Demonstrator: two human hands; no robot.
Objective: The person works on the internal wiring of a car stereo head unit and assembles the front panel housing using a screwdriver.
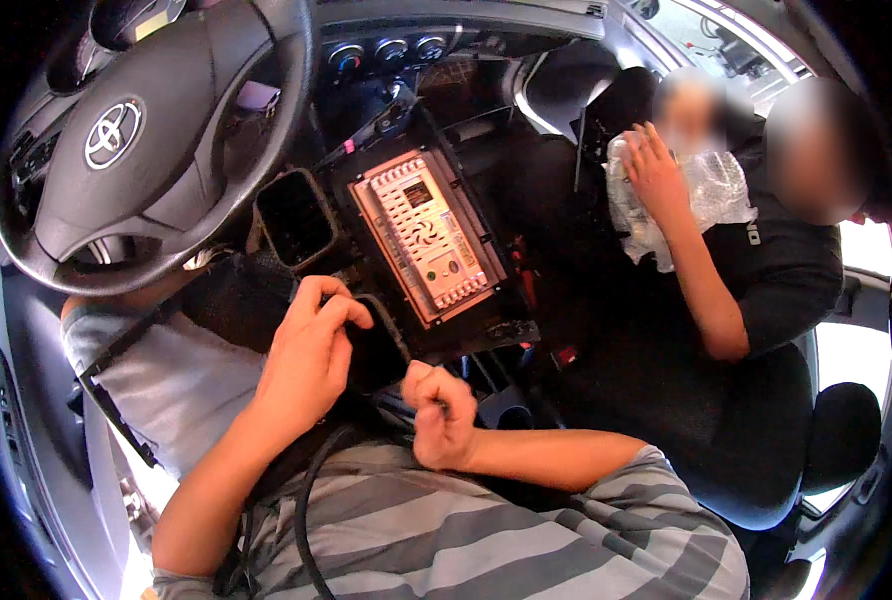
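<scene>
Two hands are hovering apart: the left hand [311,352] is curling beside a black rimmed piece [378,350], the right hand [440,415] is bunching at that piece's five o'clock; whether either is gripping, I cannot tell. Toward one o'clock, a fan-vented electronic unit [423,236] is lying vented side up, probably feeling rigid and fairly heavy, its long edges suiting a hold. Shadow is swallowing the rimmed piece's depth.

Daylight burns the windows [841,350] white, far right of the steering wheel [156,130]. Below the wheel, the left hand [311,345] is brightly lit; right of it, the seat [726,440] sinks into shadow and plastic wrap [716,190] glints. Two heads [816,150] are blurred; edges bend toward black corners.
</scene>
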